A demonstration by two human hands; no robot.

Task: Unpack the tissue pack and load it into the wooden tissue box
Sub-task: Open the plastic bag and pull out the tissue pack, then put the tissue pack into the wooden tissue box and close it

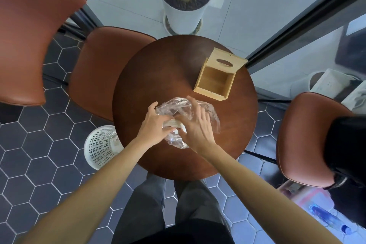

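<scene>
Low at centre-left of the frame, your left hand (156, 124) has its fingers closed on the tissue pack (173, 124) in its clear wrapper (206, 113) on the worktop (158, 77); your right hand (197, 126) presses there with spread fingers. Upper right of them, the wooden box (214, 83) lies open.

We stand over a round brown table (158, 77) on a floor of dark hexagon tiles (35, 166). Brown chairs (31, 31) sit out past our left hand, another chair (309, 140) beyond our right. A white basket (99, 146) stands below our left wrist. Ahead, a white plant pot (184, 7) rests on pale tiles beside a glass wall (297, 45).
</scene>
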